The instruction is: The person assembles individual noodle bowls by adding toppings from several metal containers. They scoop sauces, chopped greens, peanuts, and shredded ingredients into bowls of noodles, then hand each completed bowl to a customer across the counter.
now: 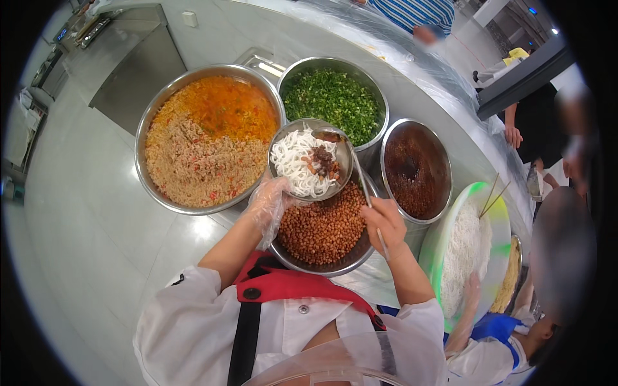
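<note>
My left hand (270, 201), in a clear plastic glove, grips a metal bowl (275, 168) by its near left side. White noodles (299, 157) lie in it, topped with dark brown sauce and reddish bits (324, 163). My bare right hand (385, 222) is closed around the long handle of a metal spoon (362, 175). The spoon's head reaches into the far right of the bowl and carries something dark. Directly below the bowl stands a large metal basin of brown roasted beans or nuts (315, 235), partly hidden by it.
Around the bowl stand a basin of minced topping in orange oil (199, 148), one of chopped green onion (331, 100) and one of dark red sauce (415, 177). At right, a co-worker's gloved hand (473, 293) touches noodles in a green-white basin (499, 219). A plastic-covered ledge (386, 55) curves behind.
</note>
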`<state>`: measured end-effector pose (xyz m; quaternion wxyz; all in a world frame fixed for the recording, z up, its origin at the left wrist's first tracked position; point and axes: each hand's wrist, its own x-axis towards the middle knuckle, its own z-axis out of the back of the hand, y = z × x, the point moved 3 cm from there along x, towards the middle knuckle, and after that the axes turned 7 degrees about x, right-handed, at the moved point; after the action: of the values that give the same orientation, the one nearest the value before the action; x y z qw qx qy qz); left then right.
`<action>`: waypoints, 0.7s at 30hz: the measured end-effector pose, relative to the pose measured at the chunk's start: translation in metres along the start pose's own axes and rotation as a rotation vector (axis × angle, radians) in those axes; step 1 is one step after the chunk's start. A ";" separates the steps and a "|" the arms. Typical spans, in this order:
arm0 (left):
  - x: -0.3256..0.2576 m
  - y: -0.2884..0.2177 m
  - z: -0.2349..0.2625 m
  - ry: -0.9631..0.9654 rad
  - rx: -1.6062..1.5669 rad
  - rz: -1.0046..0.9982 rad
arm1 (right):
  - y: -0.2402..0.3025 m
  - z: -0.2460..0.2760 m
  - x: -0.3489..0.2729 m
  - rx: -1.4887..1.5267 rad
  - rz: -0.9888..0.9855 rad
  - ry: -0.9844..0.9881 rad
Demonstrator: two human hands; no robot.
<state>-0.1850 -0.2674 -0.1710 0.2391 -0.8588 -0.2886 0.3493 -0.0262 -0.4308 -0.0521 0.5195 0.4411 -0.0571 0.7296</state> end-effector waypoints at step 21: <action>-0.016 -0.086 0.049 -0.205 -0.008 -0.247 | -0.241 -0.143 0.021 -0.013 -0.486 0.231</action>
<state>-0.2590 -0.2056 -0.1427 0.2460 -0.7777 -0.4163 0.4017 0.0836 -0.2288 -0.2145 0.6854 0.3522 0.1055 0.6286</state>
